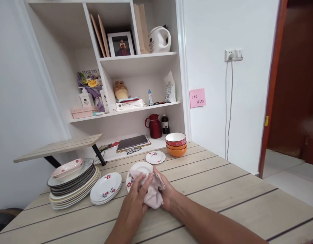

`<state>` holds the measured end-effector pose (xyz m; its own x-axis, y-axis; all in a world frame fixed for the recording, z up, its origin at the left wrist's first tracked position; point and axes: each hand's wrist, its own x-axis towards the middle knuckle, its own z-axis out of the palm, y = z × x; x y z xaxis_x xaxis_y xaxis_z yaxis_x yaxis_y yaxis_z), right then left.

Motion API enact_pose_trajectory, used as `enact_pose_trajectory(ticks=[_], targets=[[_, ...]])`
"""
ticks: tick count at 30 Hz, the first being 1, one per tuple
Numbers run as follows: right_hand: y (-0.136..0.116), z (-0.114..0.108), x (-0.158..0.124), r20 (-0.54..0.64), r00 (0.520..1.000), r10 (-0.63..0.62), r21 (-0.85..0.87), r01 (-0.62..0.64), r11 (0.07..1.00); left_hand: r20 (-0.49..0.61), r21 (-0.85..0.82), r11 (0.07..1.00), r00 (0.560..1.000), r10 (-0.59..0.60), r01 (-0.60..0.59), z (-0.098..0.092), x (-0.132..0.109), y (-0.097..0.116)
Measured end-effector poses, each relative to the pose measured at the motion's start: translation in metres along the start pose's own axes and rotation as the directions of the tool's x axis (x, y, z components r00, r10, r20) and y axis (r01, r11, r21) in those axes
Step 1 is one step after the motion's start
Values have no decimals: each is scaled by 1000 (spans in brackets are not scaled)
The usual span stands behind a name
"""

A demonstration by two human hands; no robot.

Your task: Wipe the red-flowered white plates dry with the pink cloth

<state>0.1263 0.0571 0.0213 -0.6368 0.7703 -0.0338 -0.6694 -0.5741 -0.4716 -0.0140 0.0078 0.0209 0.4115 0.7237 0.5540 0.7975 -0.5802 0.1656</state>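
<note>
A small white plate is tilted up in front of me, partly covered by a crumpled pale pink cloth. My left hand is closed on the cloth, its fingers bent over the front. On the other side, my right hand is closed around the plate's right edge, with cloth bunched against the palm; most of its fingers are hidden. Behind the hands, a white plate with red flowers lies on the table, largely covered. To the left sits a short stack of flowered plates.
A tall stack of plates topped by pink-patterned dishes stands at the left, near a raised wooden stand. A small flowered plate and stacked red and orange bowls are farther back. Shelves hold a red jug and a laptop.
</note>
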Motion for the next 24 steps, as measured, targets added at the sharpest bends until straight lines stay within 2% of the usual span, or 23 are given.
enact_pose_trajectory(ticks=[3,5,7,9,12,15,18,24], targets=[[1,3,-3,-6,1000,13,3,-13,1000,-29,109,992,997,66,-62,0,1,-3],[3,6,-4,11,998,68,-4,-68,998,-97,207,971,985,144,-121,0,0,-6],[6,9,-5,18,994,104,-28,-103,994,-156,296,947,971,180,-127,-1,0,-8],[8,12,-6,1,997,74,-69,-74,995,-195,372,926,970,145,-64,-4,0,-8],[11,15,-6,-29,1000,12,-148,-17,989,-233,474,875,972,18,97,-8,0,-6],[12,16,-7,-31,999,19,-185,-24,982,-271,521,821,957,-103,236,-11,0,-3],[13,16,-7,0,1000,26,-140,-25,990,-251,511,824,960,-127,243,-9,-1,-2],[9,13,-5,-2,999,35,-49,-35,998,-111,505,859,993,-34,86,-3,-1,-1]])
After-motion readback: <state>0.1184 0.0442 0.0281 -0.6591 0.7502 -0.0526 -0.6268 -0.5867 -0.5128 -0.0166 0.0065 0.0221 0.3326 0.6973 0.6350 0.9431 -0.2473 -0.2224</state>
